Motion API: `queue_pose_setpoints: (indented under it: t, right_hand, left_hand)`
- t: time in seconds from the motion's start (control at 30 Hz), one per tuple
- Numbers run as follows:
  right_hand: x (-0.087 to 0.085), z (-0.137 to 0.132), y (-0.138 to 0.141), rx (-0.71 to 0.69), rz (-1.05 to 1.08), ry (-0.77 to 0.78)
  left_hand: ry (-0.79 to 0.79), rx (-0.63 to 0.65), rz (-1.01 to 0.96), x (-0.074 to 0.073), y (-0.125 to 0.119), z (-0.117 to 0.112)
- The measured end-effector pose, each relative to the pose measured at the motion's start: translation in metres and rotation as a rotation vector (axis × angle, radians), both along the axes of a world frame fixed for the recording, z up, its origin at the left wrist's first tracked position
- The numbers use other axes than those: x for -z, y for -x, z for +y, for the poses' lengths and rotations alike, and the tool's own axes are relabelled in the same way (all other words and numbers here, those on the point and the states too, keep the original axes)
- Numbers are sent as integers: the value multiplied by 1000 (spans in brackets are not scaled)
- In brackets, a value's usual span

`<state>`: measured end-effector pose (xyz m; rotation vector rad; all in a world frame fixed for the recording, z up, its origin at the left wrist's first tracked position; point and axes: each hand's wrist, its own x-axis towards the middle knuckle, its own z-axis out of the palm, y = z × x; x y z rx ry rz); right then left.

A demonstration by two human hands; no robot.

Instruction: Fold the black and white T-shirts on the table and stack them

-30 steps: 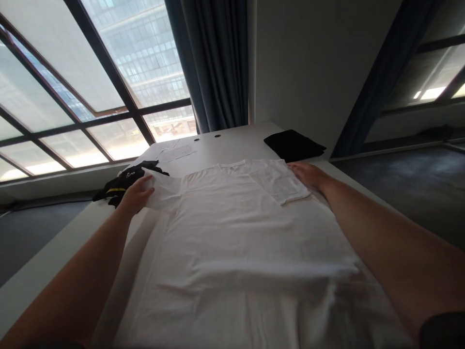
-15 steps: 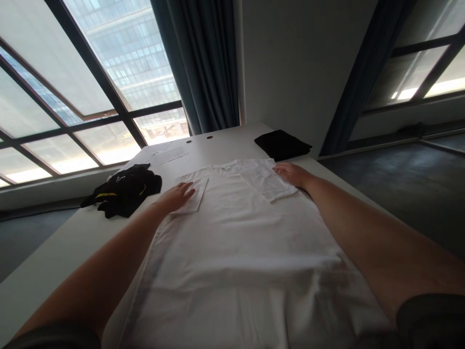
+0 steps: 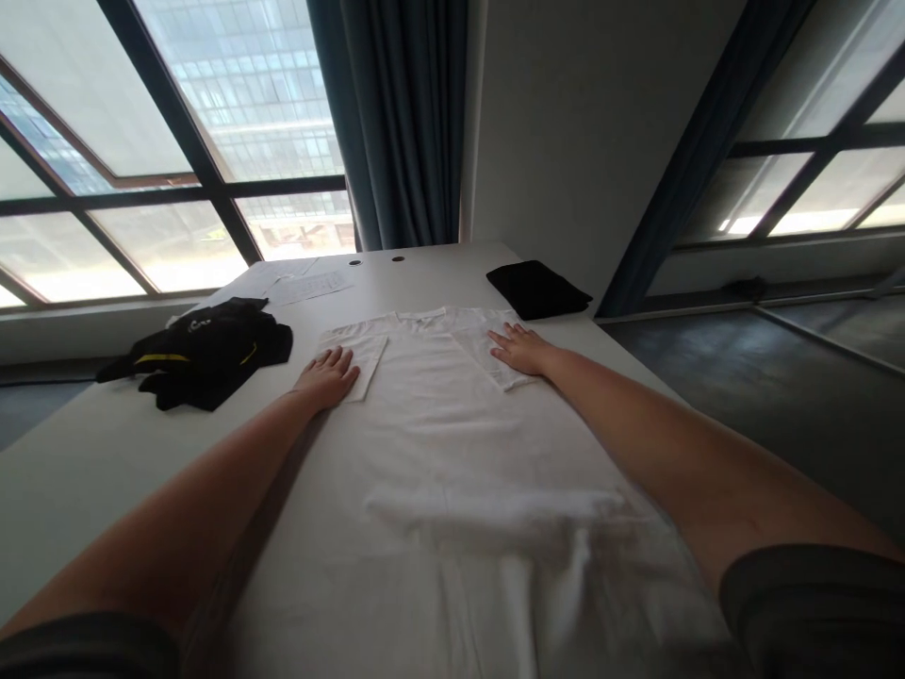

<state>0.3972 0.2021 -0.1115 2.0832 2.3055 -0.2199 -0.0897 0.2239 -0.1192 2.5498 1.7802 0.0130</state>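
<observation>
the left grip (image 3: 326, 377) is open, lying palm down with fingers spread, its fingertips on the folded left sleeve (image 3: 360, 363) of a white t-shirt (image 3: 452, 443). the right grip (image 3: 521, 351) is also open and palm down, its fingers spread over the folded right sleeve (image 3: 482, 354). neither grip closes on the cloth.

the t-shirt lies flat and face down on a long white tabletop (image 3: 424, 273), its collar pointing away from the person and its body running toward them, with soft creases across the lower part. both sleeves are turned inward over its back as narrow flaps.

beyond the t-shirt's left shoulder, a crumpled black garment (image 3: 208, 354) with a yellow stripe sits on the tabletop, and farther off lie sheets of printed paper (image 3: 307, 286). beyond the t-shirt's right shoulder sits a neatly folded square of black cloth (image 3: 537, 289). past the t-shirt's collar, two small round holes (image 3: 374, 258) mark the tabletop near its far end. farther still, a dark blue curtain (image 3: 396, 123) hangs beside large gridded windows (image 3: 240, 94).
</observation>
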Motion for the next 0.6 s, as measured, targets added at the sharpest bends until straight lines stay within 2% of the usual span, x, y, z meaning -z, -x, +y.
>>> queue_pose_setpoints:
  t: [0.27, 0.6]
  right_hand:
    - [-9, 46, 26, 11, -64, -15]
    - [-9, 113, 23, 50, 5, -10]
  left_hand:
    - [58, -113, 19, -12, 0, 39]
    - [69, -121, 19, -18, -5, 113]
